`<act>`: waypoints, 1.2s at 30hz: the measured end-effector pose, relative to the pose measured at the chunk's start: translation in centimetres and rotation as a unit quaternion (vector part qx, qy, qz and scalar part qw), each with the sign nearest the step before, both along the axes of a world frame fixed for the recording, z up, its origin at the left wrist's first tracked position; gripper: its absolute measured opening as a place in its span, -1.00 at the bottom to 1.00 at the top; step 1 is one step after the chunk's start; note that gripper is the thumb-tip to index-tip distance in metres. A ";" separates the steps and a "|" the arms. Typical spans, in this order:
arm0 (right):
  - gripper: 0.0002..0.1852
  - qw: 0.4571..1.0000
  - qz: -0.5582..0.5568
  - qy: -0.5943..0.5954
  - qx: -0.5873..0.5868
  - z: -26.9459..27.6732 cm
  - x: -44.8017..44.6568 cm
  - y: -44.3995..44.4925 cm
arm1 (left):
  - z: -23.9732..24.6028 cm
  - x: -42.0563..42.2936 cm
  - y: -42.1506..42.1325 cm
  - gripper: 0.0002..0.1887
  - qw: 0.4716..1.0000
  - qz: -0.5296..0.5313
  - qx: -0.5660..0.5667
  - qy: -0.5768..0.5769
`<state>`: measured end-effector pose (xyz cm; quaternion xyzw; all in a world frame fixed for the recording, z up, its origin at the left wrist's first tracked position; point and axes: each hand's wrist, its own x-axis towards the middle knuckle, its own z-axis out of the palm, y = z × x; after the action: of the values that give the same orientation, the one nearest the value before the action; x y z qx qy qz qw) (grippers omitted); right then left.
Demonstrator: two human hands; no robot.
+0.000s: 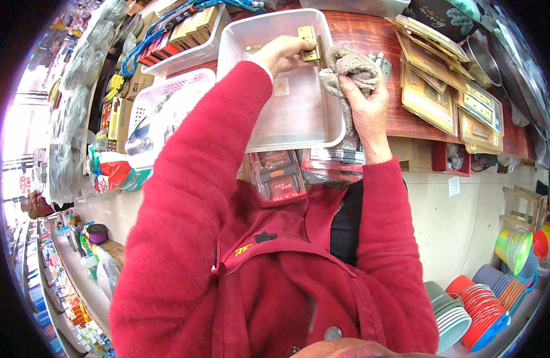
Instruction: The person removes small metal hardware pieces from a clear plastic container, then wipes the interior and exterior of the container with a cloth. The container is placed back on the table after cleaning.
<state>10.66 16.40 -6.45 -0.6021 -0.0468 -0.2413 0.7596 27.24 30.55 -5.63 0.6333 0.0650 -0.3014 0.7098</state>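
Note:
My left hand (281,53) reaches over a clear plastic bin (293,134). Its thumb and fingers grip a brass-coloured metal hinge (307,42) near the bin's right wall. A bunched grey-beige knitted cloth (350,69) is in my right hand (369,103), just over the bin's right rim, with its thumb pressed on the cloth. Part of the cloth hangs down beside the rim. Just beyond the right fingers shows a grey metal hinge (383,66); whether those fingers touch it I cannot tell. A small pale label (281,86) lies on the bin floor.
The bin rests on a red-brown wooden table (398,118). Stacked packets (429,89) lie to the right. A pink-and-white basket (174,80) and a bin of small boxes (185,42) stand left. Packaged tools (277,174) sit below the near rim. Stacked buckets (476,308) stand lower right.

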 end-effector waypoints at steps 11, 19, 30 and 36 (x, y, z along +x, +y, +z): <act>-0.42 0.942 -0.059 -0.155 -0.291 1.4 -0.2 -0.7 | 0.1 0.0 -2.7 -0.70 0.990 0.022 -0.115 0.081; -0.44 0.987 -0.009 -0.069 -0.146 0.4 0.7 -0.3 | -0.7 2.5 -2.3 -0.84 0.989 -0.054 -0.113 0.083; -0.60 0.972 -0.056 0.177 0.145 -2.0 1.8 -0.9 | 2.6 -1.1 -2.7 -0.73 0.983 0.126 -0.051 -0.122; -0.62 0.999 -0.024 -0.028 0.014 0.1 -0.8 -0.7 | 6.4 -0.4 -5.8 -0.69 0.883 -0.158 0.187 -0.401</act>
<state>9.84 15.67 -6.32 -0.5849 -0.0502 -0.2773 0.7605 26.79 24.78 0.77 0.8227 -0.2715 -0.1118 0.4868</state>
